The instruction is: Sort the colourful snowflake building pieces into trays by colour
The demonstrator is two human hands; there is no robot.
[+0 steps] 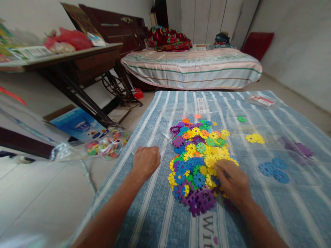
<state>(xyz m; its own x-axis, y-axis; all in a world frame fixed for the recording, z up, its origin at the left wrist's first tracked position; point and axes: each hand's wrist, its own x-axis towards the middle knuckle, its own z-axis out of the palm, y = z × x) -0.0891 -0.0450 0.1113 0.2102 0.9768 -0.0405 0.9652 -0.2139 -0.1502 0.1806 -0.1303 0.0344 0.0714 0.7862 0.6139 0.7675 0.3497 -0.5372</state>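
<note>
On our striped blue blanket [155, 213] near the bed [191, 67], our left hand [146, 161] rests fisted; our right hand [234, 182] pinches pieces in the colourful pile [198, 155].

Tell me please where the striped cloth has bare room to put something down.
The blue striped cloth is bare left of the left hand and behind the heap of colourful plastic snowflake pieces. It is crowded right of the right hand, around the clear plastic trays.
</note>
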